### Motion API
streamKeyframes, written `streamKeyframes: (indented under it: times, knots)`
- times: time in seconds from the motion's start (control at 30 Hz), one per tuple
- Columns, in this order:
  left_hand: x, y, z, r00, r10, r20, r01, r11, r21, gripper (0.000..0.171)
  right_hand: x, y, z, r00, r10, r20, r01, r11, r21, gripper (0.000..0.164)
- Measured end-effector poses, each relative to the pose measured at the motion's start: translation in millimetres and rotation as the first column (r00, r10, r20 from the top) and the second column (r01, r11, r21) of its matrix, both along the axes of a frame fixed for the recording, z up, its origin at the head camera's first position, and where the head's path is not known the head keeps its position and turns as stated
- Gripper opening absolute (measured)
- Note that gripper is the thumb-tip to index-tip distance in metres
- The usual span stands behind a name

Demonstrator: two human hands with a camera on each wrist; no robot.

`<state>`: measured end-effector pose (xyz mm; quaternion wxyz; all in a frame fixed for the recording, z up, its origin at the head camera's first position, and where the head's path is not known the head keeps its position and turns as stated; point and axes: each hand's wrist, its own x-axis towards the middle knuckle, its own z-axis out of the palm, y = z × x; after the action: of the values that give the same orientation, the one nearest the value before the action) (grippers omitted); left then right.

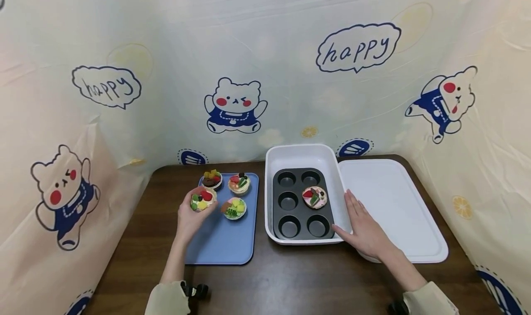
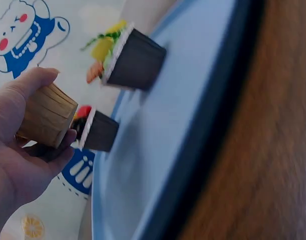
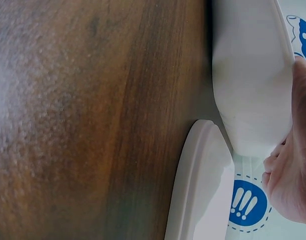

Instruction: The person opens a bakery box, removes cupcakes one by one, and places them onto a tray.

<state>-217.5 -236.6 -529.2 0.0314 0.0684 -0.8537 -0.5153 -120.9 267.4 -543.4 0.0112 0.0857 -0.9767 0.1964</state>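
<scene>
My left hand [image 1: 192, 213] grips a fruit-topped cupcake [image 1: 204, 200] between thumb and fingers, over the left side of the blue tray [image 1: 220, 250]. In the left wrist view the tan paper cup [image 2: 47, 115] of this cupcake is held off the tray. Three more cupcakes stand on the tray: one with brown and yellow topping [image 1: 212, 180], one with red topping [image 1: 239, 184] and one with green topping [image 1: 234, 208]. My right hand [image 1: 365, 227], fingers extended, rests against the right rim of the white bin [image 1: 271, 156]. Inside it lies a dark muffin tin [image 1: 303, 225] with one cupcake [image 1: 314, 197] in the middle right cup.
A white lid [image 1: 398, 209] lies flat on the brown table [image 1: 290, 278], right of the bin and partly behind my right hand. A cloth printed with bears [image 1: 236, 107] hangs behind the table and along both sides.
</scene>
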Motion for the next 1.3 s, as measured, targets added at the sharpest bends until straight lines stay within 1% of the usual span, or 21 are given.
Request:
streamKeyframes:
  times: [0.13,0.27,0.4,0.6,0.8,0.9,1.07,1.13,1.2,1.3]
  knots:
    - [0.7,-6,-8.2,0.999,0.014,-0.042,-0.018,0.996,-0.089,0.080,-0.8,2,-0.4,1.000,-0.001,-0.002,0.001,1.000,0.001,0.109]
    - [0.1,-10,-15.6,0.998,0.015,-0.053,-0.023,0.986,-0.163,0.076,-1.1,2,-1.3,1.000,-0.002,0.000,0.002,1.000,0.001,0.110]
    - [-0.8,-12,-21.3,0.999,0.021,-0.025,-0.025,0.984,-0.178,0.074,-0.7,3,-2.2,1.000,-0.001,0.004,0.001,1.000,-0.002,0.109]
    - [-1.7,-14,-29.8,1.000,0.007,0.027,-0.001,0.978,-0.211,0.081,-0.2,2,-1.3,1.000,-0.001,-0.004,0.001,1.000,-0.008,0.109]
    - [-3.6,-14,-36.0,0.999,-0.009,0.047,0.020,0.973,-0.232,0.080,-0.7,1,0.2,1.000,0.001,-0.003,-0.001,1.000,-0.009,0.109]
    - [-4.9,-14,-37.8,0.999,-0.015,0.048,0.026,0.970,-0.243,0.079,-0.6,1,0.8,1.000,0.000,0.002,0.000,1.000,-0.010,0.109]
    - [-8.4,-16,-36.3,0.995,-0.034,0.094,0.058,0.963,-0.265,0.085,-0.3,1,0.1,1.000,-0.002,0.001,0.002,1.000,-0.015,0.109]
    - [-9.3,-17,-34.6,0.992,-0.040,0.122,0.071,0.961,-0.265,0.090,-0.4,1,-0.6,1.000,-0.003,0.000,0.003,1.000,-0.019,0.109]
    - [-8.8,-17,-31.7,0.989,-0.045,0.140,0.082,0.959,-0.270,0.100,-0.6,1,-1.1,1.000,-0.004,0.002,0.004,1.000,-0.021,0.110]
    - [-6.1,-16,-23.3,0.988,-0.055,0.147,0.096,0.951,-0.293,0.113,-1.3,2,-1.7,1.000,-0.004,0.008,0.004,1.000,-0.020,0.110]
